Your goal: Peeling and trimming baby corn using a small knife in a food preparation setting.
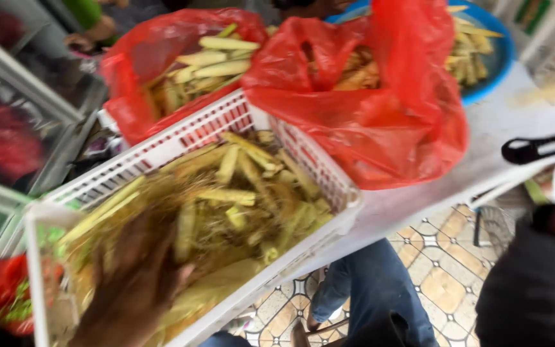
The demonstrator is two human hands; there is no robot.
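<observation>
Left hand (pixel 130 289) is digging into stalks (pixel 226 193) in the white basket (pixel 329 186), grip blurred, cannot tell; right hand is showing only as a blur at the frame edge.

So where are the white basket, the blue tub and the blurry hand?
white basket (pixel 223 122), head view, its slotted far wall.
blue tub (pixel 497 61), head view, its right rim.
left hand (pixel 133 289), head view, the back of the hand.

The person's left hand (pixel 130 283) reaches forward at the lower left of the view, palm down, blurred by motion so its fingers and grip cannot be told apart. The right arm (pixel 541 283), in a dark grey sleeve, rises along the right edge; its hand is out of view.
</observation>
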